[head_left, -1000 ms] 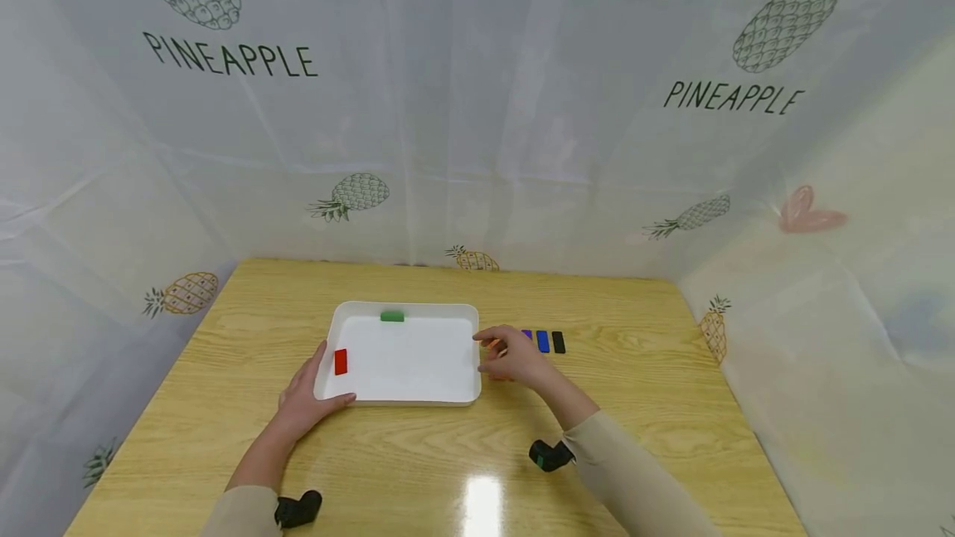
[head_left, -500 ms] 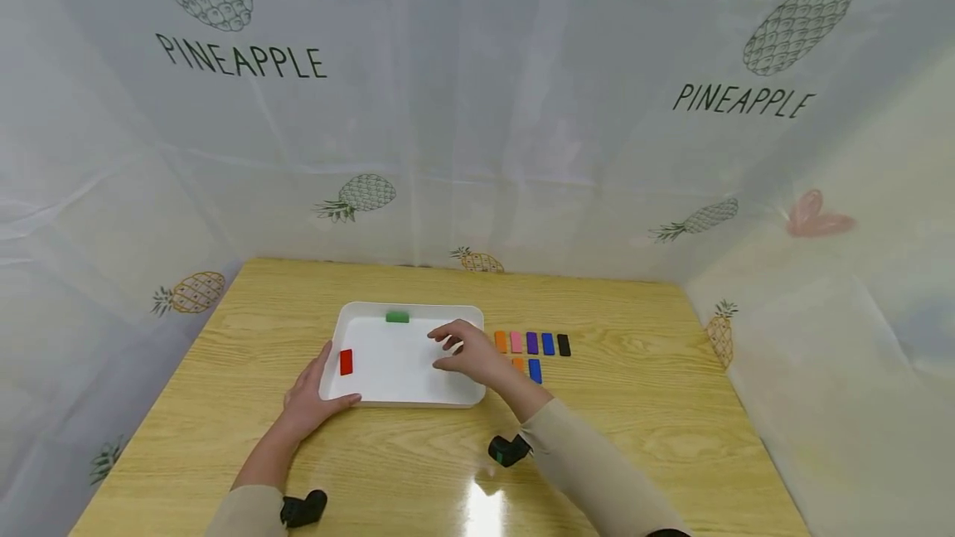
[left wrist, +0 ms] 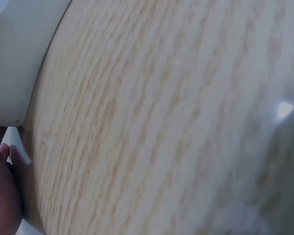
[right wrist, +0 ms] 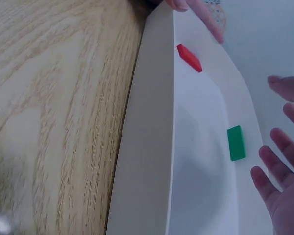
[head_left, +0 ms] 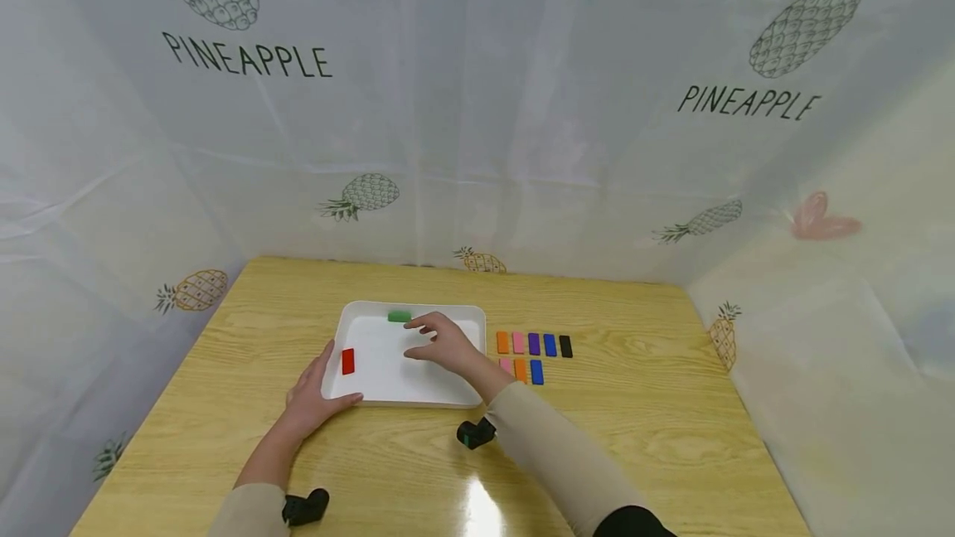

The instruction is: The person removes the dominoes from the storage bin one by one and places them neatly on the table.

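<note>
A shallow white tray point(head_left: 479, 330) lies on the table. My left hand point(head_left: 307, 396) holds its near left corner, fingers along the left side and thumb over the front rim. Inside, a red block point(head_left: 348, 361) lies by the left wall, and a green block point(head_left: 399, 316) sits against the far wall. My right hand point(head_left: 448, 346) hovers above the tray, its fingertips close to the green block. In the right wrist view, that hand's fingers point(right wrist: 277, 161) are spread and loosely bent, holding nothing, apart from the green block point(right wrist: 236, 143).
Right of the tray, small flat blocks lie in two rows on the wooden table point(head_left: 634, 404). The far row has orange, pink, purple point(head_left: 534, 344), blue and black point(head_left: 566, 346) ones. Pink, orange and blue point(head_left: 537, 372) form the nearer row, partly behind my right forearm.
My right hand has moved left, from beside the coloured blocks across the tray to the green block. My left hand stays at the tray's corner.
</note>
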Available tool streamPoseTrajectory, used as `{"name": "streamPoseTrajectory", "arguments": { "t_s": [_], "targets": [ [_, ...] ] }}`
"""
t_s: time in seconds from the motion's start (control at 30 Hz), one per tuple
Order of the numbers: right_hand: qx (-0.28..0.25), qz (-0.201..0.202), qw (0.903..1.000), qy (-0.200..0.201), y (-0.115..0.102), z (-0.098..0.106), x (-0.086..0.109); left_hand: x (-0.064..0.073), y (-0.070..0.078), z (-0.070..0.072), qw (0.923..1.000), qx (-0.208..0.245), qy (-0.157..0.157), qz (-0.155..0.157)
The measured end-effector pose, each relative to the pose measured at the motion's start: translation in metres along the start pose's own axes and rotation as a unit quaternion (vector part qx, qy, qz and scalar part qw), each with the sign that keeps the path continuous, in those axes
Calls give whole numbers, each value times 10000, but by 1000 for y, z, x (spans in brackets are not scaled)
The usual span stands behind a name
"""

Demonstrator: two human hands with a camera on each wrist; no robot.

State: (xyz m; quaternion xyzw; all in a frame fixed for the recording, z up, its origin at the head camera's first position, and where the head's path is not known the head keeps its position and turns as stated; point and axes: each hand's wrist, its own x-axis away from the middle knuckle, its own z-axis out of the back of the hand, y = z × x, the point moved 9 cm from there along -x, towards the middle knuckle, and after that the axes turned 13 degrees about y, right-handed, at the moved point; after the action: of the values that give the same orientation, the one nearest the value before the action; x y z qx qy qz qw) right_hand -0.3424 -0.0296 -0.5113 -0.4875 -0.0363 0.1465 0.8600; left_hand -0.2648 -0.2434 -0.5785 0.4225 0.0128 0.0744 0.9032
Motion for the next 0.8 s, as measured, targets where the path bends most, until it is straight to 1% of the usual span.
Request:
{"name": "streamPoseTrajectory", "arguments": {
  "t_s": [0.13, 0.23, 0.4, 0.53, 0.8],
  "targets": [
    [42, -203, 9997, 93, 3, -9, -7, 0, -2, 0, 10000, -8, -3, -11],
    [102, -334, 9993, 113, 7, -15, -12, -1, -3, 0, 10000, 18, 55, -46],
    [243, -241, 9993, 116, 8, -20, -17, -3, -3, -4, 9999, 29, 63, -112],
    [579, -170, 9981, 147, 12, -23, -20, -4, -4, -5, 9999, 17, 55, -104],
    [1159, -15, 9932, 133, 15, -36, -28, -4, -8, -1, 9999, 12, 120, -56]
  ]
}}
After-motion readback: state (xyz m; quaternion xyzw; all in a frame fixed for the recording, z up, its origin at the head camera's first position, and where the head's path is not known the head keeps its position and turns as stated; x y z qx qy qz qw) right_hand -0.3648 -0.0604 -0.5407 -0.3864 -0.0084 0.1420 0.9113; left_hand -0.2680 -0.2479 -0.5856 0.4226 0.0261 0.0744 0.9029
